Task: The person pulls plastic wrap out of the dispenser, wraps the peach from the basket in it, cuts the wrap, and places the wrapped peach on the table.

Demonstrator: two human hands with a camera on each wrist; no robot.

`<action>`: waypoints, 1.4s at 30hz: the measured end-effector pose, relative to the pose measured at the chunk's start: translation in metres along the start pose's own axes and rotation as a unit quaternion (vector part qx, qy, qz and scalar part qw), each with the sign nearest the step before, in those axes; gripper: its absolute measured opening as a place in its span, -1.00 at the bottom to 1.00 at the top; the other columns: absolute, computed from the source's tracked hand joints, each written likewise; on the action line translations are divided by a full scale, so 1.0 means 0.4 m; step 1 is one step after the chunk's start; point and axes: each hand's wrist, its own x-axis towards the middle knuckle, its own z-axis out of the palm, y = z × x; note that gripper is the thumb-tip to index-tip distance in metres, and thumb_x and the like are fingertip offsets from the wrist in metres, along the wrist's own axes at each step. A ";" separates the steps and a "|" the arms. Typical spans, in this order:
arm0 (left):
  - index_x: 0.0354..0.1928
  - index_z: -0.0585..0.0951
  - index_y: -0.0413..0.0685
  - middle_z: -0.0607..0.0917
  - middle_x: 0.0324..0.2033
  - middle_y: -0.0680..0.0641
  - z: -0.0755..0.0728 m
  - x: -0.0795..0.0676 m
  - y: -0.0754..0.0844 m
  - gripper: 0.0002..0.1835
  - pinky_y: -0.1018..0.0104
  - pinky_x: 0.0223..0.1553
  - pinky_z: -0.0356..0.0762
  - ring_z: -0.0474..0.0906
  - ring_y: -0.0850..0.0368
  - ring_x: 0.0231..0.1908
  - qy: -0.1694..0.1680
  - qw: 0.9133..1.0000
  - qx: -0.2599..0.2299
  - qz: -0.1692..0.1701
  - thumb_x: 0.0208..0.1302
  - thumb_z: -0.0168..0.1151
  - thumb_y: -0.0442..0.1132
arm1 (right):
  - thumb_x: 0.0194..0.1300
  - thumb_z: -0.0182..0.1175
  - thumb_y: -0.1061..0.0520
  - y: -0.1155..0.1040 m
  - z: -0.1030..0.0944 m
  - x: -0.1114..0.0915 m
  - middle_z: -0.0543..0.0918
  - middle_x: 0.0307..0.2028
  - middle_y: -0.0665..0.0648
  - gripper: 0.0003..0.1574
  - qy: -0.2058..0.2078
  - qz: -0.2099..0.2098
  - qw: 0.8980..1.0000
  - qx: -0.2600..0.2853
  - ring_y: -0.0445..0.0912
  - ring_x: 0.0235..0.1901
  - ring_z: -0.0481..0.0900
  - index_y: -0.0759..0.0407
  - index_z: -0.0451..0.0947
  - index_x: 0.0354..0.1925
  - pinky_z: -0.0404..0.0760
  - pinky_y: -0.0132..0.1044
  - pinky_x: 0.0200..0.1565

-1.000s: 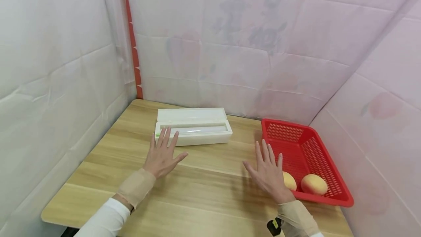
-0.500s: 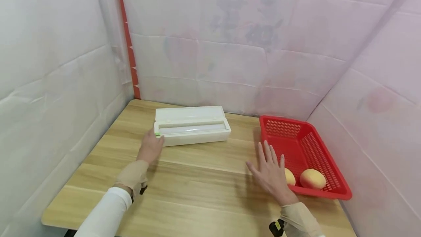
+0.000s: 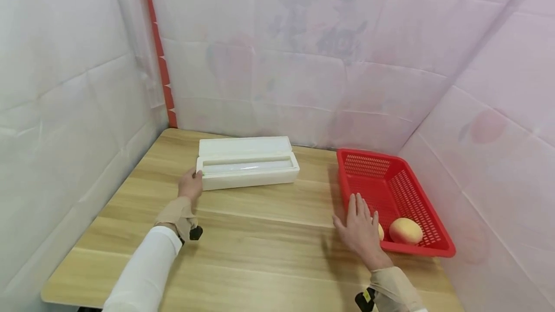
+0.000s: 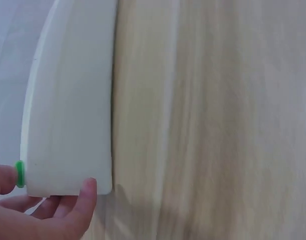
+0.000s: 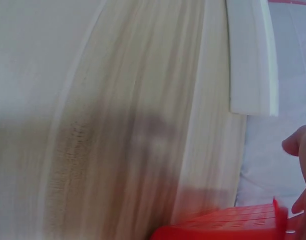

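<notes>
A white cling film dispenser lies on the table with its lid tipped back, a clear-wrapped roll inside. My left hand grips its left end. In the left wrist view, one finger touches the green slider and another fingertip presses the opposite face near the corner. My right hand is held with straight fingers over the near left rim of a red plastic basket, holding nothing. That hand partly hides one of two yellow, red-blushed fruits in the basket.
The wood-grain table reaches a white sheet wall behind, with more sheeting on the left and right. A red strip runs up the back left corner. Both wrists carry small black devices on beige bands.
My left hand has gone from spread above the dispenser's front to gripping its left end. The right hand stays near the basket, its fingers somewhat closer together. The head view has shifted slightly.
</notes>
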 end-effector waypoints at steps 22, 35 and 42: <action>0.51 0.15 -0.19 0.27 0.43 -0.31 0.118 0.012 0.091 -0.44 -0.07 0.45 0.18 0.16 -0.24 0.44 -0.060 0.998 -0.009 0.000 0.58 -0.24 -0.12 | 0.26 0.22 0.14 0.037 -0.002 -0.034 0.11 0.45 0.51 -0.03 0.016 -0.016 1.000 -0.017 0.40 0.37 0.23 0.55 0.01 0.44 0.18 0.47 0.29; 0.52 0.13 -0.15 0.20 0.48 -0.28 0.152 0.032 0.111 -0.44 -0.07 0.50 0.08 0.06 -0.24 0.49 -0.097 0.995 0.004 -0.001 0.59 -0.27 -0.13 | 0.05 0.13 0.41 0.020 0.021 -0.032 0.21 0.41 0.51 -0.08 0.043 -0.056 0.997 -0.025 0.36 0.31 0.33 0.59 0.11 0.39 0.34 0.44 0.19; 0.53 0.12 -0.13 0.20 0.48 -0.27 0.158 0.064 0.102 -0.45 -0.09 0.49 0.09 0.07 -0.23 0.49 -0.117 0.993 0.015 0.003 0.60 -0.28 -0.13 | 0.08 0.14 0.39 0.021 0.021 -0.031 0.19 0.43 0.50 -0.06 0.035 -0.053 0.997 -0.035 0.35 0.34 0.31 0.57 0.07 0.41 0.34 0.44 0.20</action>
